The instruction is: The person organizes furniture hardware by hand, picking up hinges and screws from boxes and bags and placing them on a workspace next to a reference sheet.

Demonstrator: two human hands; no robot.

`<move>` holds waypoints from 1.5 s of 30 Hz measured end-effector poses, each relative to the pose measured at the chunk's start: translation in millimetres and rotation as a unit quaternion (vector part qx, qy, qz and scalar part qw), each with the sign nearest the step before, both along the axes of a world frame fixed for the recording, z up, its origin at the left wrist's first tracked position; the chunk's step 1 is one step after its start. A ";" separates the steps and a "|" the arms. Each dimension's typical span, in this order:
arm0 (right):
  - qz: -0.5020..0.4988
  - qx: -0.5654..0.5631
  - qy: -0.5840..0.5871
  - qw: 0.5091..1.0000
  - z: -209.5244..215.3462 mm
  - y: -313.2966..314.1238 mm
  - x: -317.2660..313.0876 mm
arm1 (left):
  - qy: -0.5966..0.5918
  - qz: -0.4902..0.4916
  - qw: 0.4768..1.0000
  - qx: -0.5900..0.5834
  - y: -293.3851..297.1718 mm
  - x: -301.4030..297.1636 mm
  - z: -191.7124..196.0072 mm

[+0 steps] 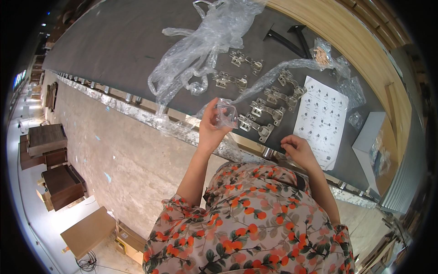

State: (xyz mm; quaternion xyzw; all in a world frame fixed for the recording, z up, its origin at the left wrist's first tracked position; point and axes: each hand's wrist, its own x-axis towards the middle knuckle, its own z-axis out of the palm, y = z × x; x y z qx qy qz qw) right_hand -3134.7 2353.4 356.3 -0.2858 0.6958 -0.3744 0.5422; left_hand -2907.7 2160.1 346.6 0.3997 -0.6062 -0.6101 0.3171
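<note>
My left hand (213,125) is raised at the table's near edge, its fingers and thumb closed on a small clear plastic bag (227,117). Whether anything lies in the bag is hard to tell. Beyond and to the right of it, several metal cabinet hinges (263,111) lie on the dark tabletop. My right hand (299,150) is by the lower left side of a white printed sheet (321,118) with rows of small pictures. Its fingers are curled together, and what they hold, if anything, is hidden. A long strip of clear plastic wrap (269,78) runs between the hinges.
Crumpled clear plastic wrap (200,50) is heaped at the far left of the hinges. Two black metal brackets (289,41) and a bag of wooden dowels (322,56) lie farther back. An open cardboard box (372,146) stands at right. Stacked dark furniture pieces (59,185) stand at left.
</note>
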 end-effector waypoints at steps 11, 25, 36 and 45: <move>0.010 0.031 0.009 0.999 3.3 -2.6 -0.3 | 0.010 -0.001 1.000 0.008 1.3 -0.2 -0.5; -0.002 0.016 0.012 1.000 -6.8 0.7 -0.6 | 0.007 0.000 1.000 0.009 2.3 -1.3 1.0; -0.004 0.036 0.002 0.999 -3.5 -1.6 0.7 | 0.007 0.002 1.000 0.009 2.6 0.4 0.1; -0.002 0.034 0.006 0.999 -1.2 -2.0 1.0 | 0.011 0.000 1.000 0.007 2.3 -2.6 3.5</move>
